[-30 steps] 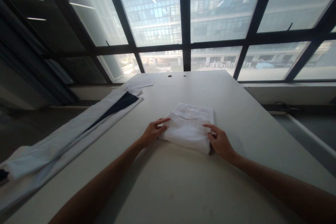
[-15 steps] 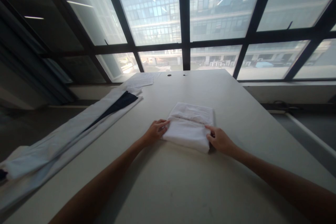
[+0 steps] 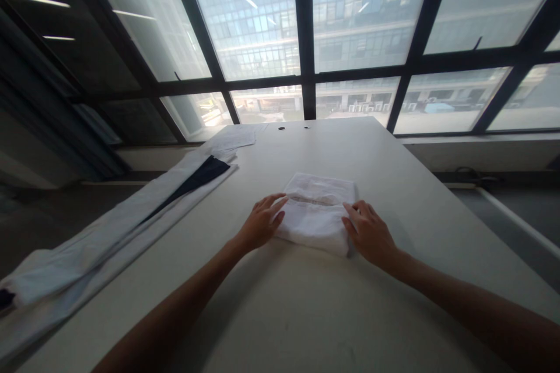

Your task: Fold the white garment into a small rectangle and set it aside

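Note:
A folded white towel [image 3: 317, 210] lies in the middle of a long pale table [image 3: 284, 303]. My left hand [image 3: 261, 222] rests against the towel's left edge, fingers stretched onto the cloth. My right hand [image 3: 368, 233] presses on the towel's right near corner with fingers spread. Both hands lie flat on the towel's sides, and neither lifts it.
A long white and light-blue cloth with a dark navy panel [image 3: 131, 215] stretches along the table's left edge. Sheets of paper [image 3: 234, 137] lie at the far left corner. Large dark-framed windows [image 3: 306, 41] stand behind the table. Floor drops away on both sides.
The near layer of the towel has been folded away from me, so the bundle is shorter. Both hands moved slightly forward and now lie flatter on its sides.

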`<control>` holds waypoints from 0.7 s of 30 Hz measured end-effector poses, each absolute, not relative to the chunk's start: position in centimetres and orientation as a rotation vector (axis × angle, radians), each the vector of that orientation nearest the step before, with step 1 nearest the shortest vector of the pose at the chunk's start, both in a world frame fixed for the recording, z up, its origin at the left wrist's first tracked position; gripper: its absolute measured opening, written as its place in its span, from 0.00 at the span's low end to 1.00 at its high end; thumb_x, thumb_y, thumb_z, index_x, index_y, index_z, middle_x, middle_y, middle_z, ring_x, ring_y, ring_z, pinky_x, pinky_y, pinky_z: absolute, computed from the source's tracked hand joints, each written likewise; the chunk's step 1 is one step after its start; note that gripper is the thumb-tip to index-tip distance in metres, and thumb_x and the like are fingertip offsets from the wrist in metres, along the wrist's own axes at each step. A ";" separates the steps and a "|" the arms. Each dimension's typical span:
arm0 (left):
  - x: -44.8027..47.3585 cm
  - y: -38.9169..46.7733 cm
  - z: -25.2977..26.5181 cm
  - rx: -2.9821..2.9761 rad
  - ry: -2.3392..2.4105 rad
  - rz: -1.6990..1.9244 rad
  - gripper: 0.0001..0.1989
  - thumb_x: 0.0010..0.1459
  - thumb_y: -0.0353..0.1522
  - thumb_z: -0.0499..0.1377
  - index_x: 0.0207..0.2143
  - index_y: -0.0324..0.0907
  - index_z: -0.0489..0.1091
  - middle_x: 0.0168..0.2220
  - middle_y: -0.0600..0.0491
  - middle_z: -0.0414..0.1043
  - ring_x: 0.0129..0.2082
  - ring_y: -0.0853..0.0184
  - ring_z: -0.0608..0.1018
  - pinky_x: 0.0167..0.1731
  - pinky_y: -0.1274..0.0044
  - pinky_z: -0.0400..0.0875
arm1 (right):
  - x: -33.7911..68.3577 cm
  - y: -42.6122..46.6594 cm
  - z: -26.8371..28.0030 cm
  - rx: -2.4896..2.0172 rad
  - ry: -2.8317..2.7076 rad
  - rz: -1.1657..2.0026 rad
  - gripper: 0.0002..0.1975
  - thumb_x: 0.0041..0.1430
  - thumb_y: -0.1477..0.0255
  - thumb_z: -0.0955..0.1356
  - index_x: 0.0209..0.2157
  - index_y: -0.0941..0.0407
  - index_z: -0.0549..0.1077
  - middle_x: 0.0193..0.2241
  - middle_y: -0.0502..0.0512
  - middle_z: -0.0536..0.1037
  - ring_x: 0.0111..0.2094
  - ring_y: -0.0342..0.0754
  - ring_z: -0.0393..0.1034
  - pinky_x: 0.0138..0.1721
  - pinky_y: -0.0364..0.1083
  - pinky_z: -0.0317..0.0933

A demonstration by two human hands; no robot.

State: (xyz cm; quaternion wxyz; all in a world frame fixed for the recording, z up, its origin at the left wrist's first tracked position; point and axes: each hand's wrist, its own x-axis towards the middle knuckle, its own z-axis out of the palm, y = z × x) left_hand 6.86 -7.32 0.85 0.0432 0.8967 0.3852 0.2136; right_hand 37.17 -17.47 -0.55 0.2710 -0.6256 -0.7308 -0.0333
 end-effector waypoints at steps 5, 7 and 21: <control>10.6 -10.4 0.8 2.908 0.780 0.423 0.25 0.73 0.39 0.46 0.70 0.49 0.55 0.70 0.49 0.56 0.71 0.58 0.55 0.68 0.59 0.46 | 34.4 -19.0 -0.8 -1.276 -2.303 -0.039 0.24 0.70 0.72 0.59 0.65 0.59 0.64 0.64 0.64 0.65 0.67 0.58 0.54 0.66 0.59 0.51; 11.0 -10.9 -0.2 2.930 0.749 0.338 0.25 0.74 0.40 0.44 0.70 0.50 0.53 0.70 0.49 0.53 0.71 0.58 0.53 0.68 0.59 0.44 | 33.9 -19.3 -1.8 -1.250 -2.400 0.008 0.26 0.70 0.71 0.59 0.67 0.61 0.61 0.67 0.65 0.61 0.69 0.58 0.49 0.68 0.61 0.47; 7.9 -6.8 -1.5 2.700 1.104 0.115 0.30 0.73 0.49 0.40 0.72 0.50 0.47 0.73 0.49 0.40 0.73 0.55 0.45 0.67 0.56 0.40 | 34.6 -19.5 -3.1 -1.366 -2.375 0.101 0.29 0.69 0.62 0.64 0.65 0.62 0.64 0.66 0.70 0.62 0.68 0.61 0.52 0.66 0.61 0.52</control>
